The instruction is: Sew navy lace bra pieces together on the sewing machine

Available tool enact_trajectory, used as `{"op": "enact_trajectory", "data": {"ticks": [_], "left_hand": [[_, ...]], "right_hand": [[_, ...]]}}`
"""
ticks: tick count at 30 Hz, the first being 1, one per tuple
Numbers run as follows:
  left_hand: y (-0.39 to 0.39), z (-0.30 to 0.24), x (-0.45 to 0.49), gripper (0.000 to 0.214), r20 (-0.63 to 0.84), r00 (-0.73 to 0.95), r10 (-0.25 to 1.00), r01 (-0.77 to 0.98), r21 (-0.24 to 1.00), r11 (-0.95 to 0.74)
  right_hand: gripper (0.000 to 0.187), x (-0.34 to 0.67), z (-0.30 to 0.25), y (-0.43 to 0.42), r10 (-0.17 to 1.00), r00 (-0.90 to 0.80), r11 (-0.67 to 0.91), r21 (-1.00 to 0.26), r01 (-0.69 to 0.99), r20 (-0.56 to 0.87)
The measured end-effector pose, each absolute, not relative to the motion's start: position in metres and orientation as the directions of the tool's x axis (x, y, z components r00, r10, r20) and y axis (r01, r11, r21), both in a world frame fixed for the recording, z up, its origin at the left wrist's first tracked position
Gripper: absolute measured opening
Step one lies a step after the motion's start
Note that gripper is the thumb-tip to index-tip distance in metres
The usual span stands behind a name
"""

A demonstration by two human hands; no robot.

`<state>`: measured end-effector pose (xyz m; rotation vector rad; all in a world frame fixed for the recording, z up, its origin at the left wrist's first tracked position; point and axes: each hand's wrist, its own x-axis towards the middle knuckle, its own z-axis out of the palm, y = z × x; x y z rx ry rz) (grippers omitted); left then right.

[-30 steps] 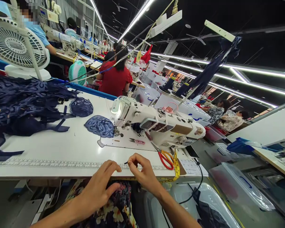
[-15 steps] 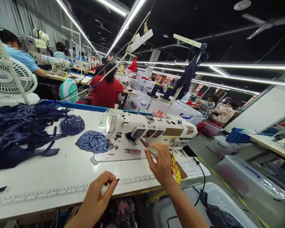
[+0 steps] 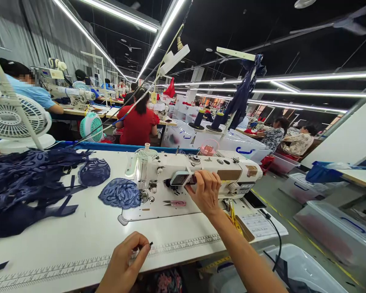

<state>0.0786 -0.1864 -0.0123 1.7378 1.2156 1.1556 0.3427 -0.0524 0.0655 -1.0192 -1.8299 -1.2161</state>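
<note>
The left hand [image 3: 122, 260] holds thumb and forefinger pressed together on one small dark strip [image 3: 151, 243], which projects just past the fingertips above the table's [image 3: 64, 240] front edge. The strip is probably very light and limp, easily dropped; a fingertip pinch at one end suits it. The right hand [image 3: 205, 191] lies with bent fingers over one dark-faced panel [image 3: 179, 178] on the front of the sewing machine [image 3: 228, 173]; whether it grips or merely touches cannot be told. The panel looks stiff and smooth, likely slippery, and best taken by its edges. Counted nearby: two lace cups, one [image 3: 120, 193] beside the needle area, the other [image 3: 94, 172] next to the navy garment pile [image 3: 27, 179], whose pieces cannot be counted; one pair of snips [image 3: 175, 203]; two dark thread cones [image 3: 198, 119] behind the machine.
</note>
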Motion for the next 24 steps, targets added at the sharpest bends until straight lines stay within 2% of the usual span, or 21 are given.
{"op": "enact_trajectory", "data": {"ticks": [5,10,11,13,15,17,19,21,24], "left_hand": [[-0.177,-0.004,0.068,0.034,0.222,0.183,0.958,0.325,0.906,-0.272],[-0.166,0.008,0.058,0.035,0.055,0.113,0.992,0.232,0.970,-0.080],[-0.163,0.008,0.056,0.035,0.020,0.109,0.994,0.191,0.981,-0.040],[-0.157,0.008,0.053,0.036,-0.037,0.110,0.993,0.122,0.992,0.024],[-0.152,0.006,0.050,0.037,-0.076,0.106,0.991,0.099,0.993,0.066],[-0.148,0.005,0.047,0.038,-0.101,0.101,0.990,0.107,0.990,0.090],[-0.145,0.004,0.046,0.037,-0.117,0.104,0.988,0.114,0.988,0.105],[-0.142,0.004,0.044,0.037,-0.128,0.120,0.984,0.116,0.987,0.114],[-0.138,0.005,0.041,0.036,-0.145,0.153,0.977,0.115,0.985,0.129]], "right_hand": [[0.052,0.347,0.070,-0.047,0.186,-0.467,0.279,0.409,0.869,0.864],[0.059,0.332,0.067,-0.075,0.240,-0.396,0.297,0.322,0.899,0.886],[0.059,0.324,0.063,-0.083,0.266,-0.366,0.358,0.262,0.896,0.892],[0.045,0.305,0.052,-0.097,0.398,-0.360,0.583,0.070,0.809,0.844],[0.025,0.283,0.038,-0.107,0.606,-0.414,0.725,-0.256,0.640,0.679],[0.019,0.262,0.027,-0.110,0.771,-0.480,0.633,-0.588,0.503,0.419],[0.020,0.245,0.020,-0.108,0.832,-0.524,0.441,-0.791,0.424,0.183],[0.018,0.232,0.018,-0.103,0.829,-0.557,0.308,-0.876,0.371,0.056],[0.013,0.221,0.019,-0.095,0.818,-0.576,0.233,-0.913,0.336,-0.003]]}}
